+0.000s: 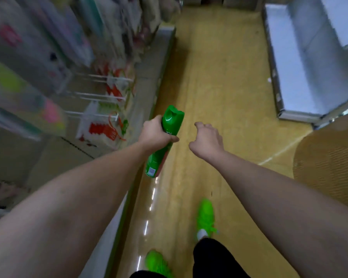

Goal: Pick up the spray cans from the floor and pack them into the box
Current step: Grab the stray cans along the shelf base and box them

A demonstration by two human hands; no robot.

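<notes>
Gripping the green spray can (165,141) around its upper body, just below the cap, the left hand (155,133) has its fingers wrapped round the cylinder and its thumb across the near side. The can hangs tilted, cap pointing away and up, base toward the person, clear of the yellow floor (219,77). The right hand (207,141) holds nothing; its fingers hang loosely curled, just beside the can but apart from it.

The picture is smeared by motion, and the green shoes (206,217) are mid-stride, so the step in hand looks like carrying this can to the box. No box is clearly in view; a ribbed brown surface (329,163) at the right edge could be cardboard, but I cannot tell.

To do this well, the hold should stay firm on the body, fingers kept off the nozzle. Bringing the free hand under the base would steady the can, and lowering it upright should let later cans stand alongside. The shelf rack (100,109) with hooks on the left sits close, so the elbow should stay tucked.
</notes>
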